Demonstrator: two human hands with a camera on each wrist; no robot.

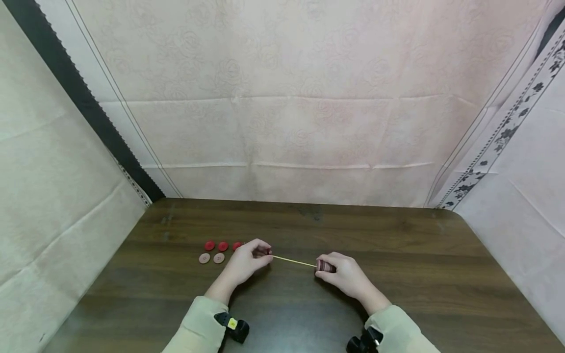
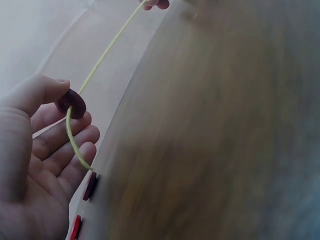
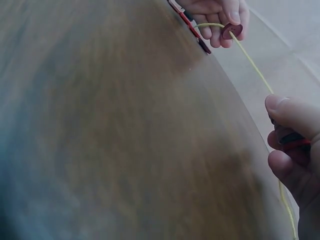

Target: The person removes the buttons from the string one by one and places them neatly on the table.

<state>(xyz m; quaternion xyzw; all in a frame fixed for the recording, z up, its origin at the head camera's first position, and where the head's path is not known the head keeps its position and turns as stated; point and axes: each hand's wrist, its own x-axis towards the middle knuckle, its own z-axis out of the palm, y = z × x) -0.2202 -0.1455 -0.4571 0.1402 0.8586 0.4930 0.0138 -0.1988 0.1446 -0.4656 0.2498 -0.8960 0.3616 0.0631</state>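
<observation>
My left hand (image 1: pixel 244 264) pinches a dark red button (image 2: pixel 71 103) between thumb and forefinger, the other fingers loosely bent. A yellow string (image 1: pixel 293 261) runs through this button, and its short free end curves down past the palm in the left wrist view. From there the string stretches almost straight across to my right hand (image 1: pixel 348 277). That hand grips a stack of buttons (image 1: pixel 324 266) in mixed reddish and dark tones, partly hidden by the fingers. In the right wrist view, more string (image 3: pixel 285 200) hangs below the right hand.
Left of my left hand, red buttons (image 1: pixel 209 245) lie in a row on the brown wooden table (image 1: pixel 375 230). Two beige buttons (image 1: pixel 204 258) lie just in front of them. Pale cloth (image 1: pixel 282 132) hangs behind the table and along both sides.
</observation>
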